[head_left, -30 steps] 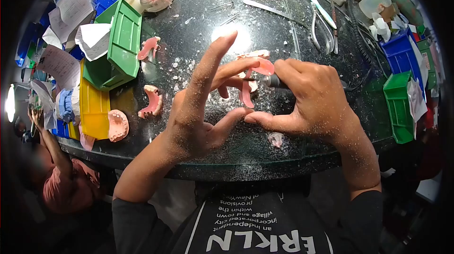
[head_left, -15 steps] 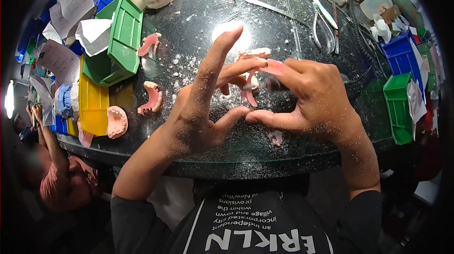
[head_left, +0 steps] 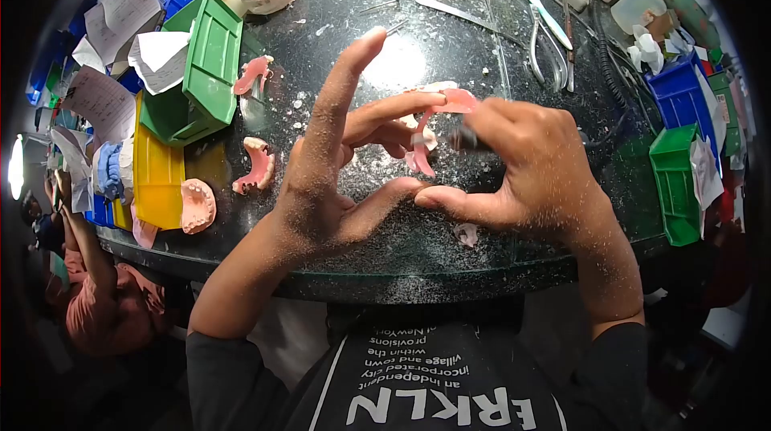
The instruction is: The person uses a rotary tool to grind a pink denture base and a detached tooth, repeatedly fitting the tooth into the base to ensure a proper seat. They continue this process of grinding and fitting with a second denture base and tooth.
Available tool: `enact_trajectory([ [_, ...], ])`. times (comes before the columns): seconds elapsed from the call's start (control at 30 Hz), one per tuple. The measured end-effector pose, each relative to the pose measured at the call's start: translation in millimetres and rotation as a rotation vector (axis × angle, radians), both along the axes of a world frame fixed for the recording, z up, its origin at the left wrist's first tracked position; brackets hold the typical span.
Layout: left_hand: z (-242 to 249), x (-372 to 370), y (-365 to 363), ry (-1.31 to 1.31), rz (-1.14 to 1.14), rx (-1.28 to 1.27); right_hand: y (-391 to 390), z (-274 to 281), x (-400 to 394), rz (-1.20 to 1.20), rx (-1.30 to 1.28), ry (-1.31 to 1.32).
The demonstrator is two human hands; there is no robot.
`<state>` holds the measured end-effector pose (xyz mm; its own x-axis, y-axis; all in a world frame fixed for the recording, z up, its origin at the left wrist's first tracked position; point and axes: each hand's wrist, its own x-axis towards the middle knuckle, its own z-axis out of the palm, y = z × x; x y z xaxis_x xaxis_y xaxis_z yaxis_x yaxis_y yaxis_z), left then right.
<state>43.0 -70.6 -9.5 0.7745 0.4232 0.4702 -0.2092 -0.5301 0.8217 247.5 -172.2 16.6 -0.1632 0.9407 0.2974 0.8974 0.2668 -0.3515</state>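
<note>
Powdery dust coats both hands. My left hand (head_left: 321, 166) has its index finger stretched upward, while its other fingers hold a pink denture plate (head_left: 422, 154) near the middle of the bench. The thumb tips of both hands meet below the plate. My right hand (head_left: 534, 158) is closed around a dark handpiece (head_left: 466, 140), whose body is mostly hidden by the fingers. Its head is close to the plate's right side. A small pale fragment (head_left: 467, 233) lies below the hands.
Pink dentures (head_left: 257, 164) and a cast (head_left: 198, 206) lie left, near a green bin (head_left: 213, 70) and a yellow bin (head_left: 158, 182). Pliers (head_left: 546, 54) and a toothbrush (head_left: 536, 2) lie at the upper right. A green bin (head_left: 676, 186) stands right. Another person (head_left: 112, 294) is far left.
My left hand and the pink plate have shifted slightly and tilted, with the raised index finger now farther left and higher. My right hand has moved only a little.
</note>
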Motion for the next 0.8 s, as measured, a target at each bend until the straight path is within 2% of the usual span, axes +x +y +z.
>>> enact_trajectory([
  [0.07, 1, 0, 0, 0.021, 0.014, 0.031, 1, -7, 0, -0.021, 0.016, -0.007],
  [0.23, 2, -1, 1, 0.044, 0.0, 0.051, -2, 5, -3, -0.016, -0.141, -0.009],
  [0.3, 2, -2, 1, 0.036, -0.001, 0.03, 2, -6, 0, -0.031, -0.015, 0.028],
  [0.37, 1, 0, 0, 0.011, 0.005, 0.017, 1, -8, 0, -0.031, -0.01, 0.045],
  [0.43, 0, 1, 0, -0.002, -0.001, 0.001, -1, -5, -3, -0.008, -0.123, 0.049],
  [0.8, 2, 1, -2, -0.021, 0.0, 0.003, 0, -4, -1, -0.044, -0.105, 0.061],
])
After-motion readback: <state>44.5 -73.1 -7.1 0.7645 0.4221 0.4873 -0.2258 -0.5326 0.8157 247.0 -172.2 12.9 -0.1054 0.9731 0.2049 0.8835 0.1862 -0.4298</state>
